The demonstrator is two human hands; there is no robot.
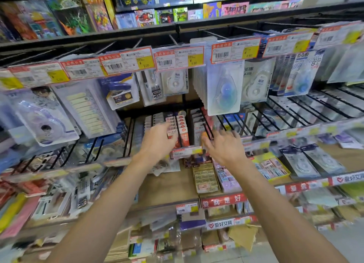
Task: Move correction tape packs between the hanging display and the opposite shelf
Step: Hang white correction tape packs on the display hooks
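- Red and white packs [182, 130] hang in a row on the black hooks, just under the blue correction tape pack [224, 89].
- My left hand [157, 142] reaches for the front red and white pack and touches it, but I cannot tell if my fingers hold it.
- My right hand [224, 146] is blurry beside that row, fingers spread, holding nothing.
- I think I am just starting to pick.
- Next I must pinch one pack and slide it straight off its hook.
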